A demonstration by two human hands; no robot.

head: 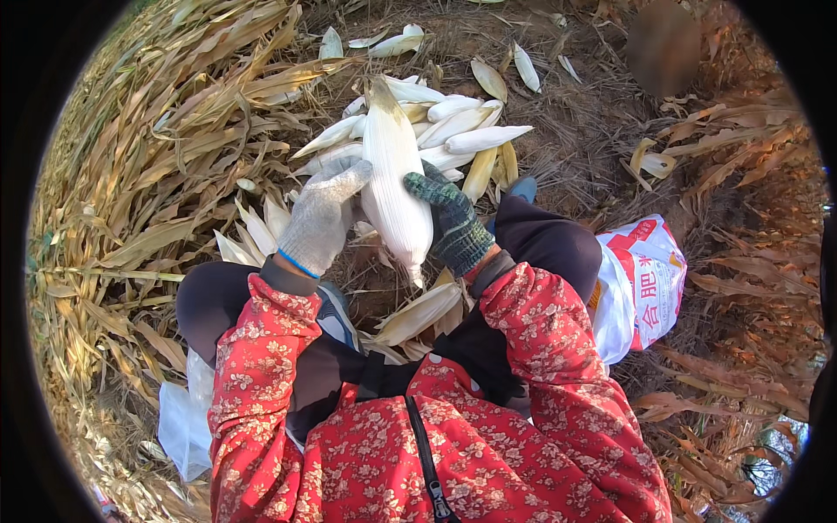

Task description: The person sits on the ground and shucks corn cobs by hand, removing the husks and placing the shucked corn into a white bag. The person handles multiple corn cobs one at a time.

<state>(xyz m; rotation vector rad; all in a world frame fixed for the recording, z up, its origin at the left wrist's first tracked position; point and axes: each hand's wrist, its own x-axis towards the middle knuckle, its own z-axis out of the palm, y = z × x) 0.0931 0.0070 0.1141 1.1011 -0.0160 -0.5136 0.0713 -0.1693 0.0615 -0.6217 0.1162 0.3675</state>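
Between my two gloved hands is a large ear of corn [396, 176] wrapped in pale husk, its darker tip away from me and its stem end towards my lap. My left hand [324, 216], in a whitish knit glove with a blue cuff edge, grips its left side. On the right side, my right hand [451, 219] in a dark green knit glove holds it, thumb on the husk. Beyond my hands lies a heap of pale husk-covered ears or husks [458, 127]; which they are, I cannot tell for each. Loose husks [418, 317] lie on the ground between my legs.
Dry corn stalks and leaves [176, 144] are piled at the left. A white and red printed sack [644, 281] stands by my right knee. Clear plastic [183, 428] lies at my left. Scattered husks [526, 67] dot the soil ahead; brown leaves [752, 294] cover the right side.
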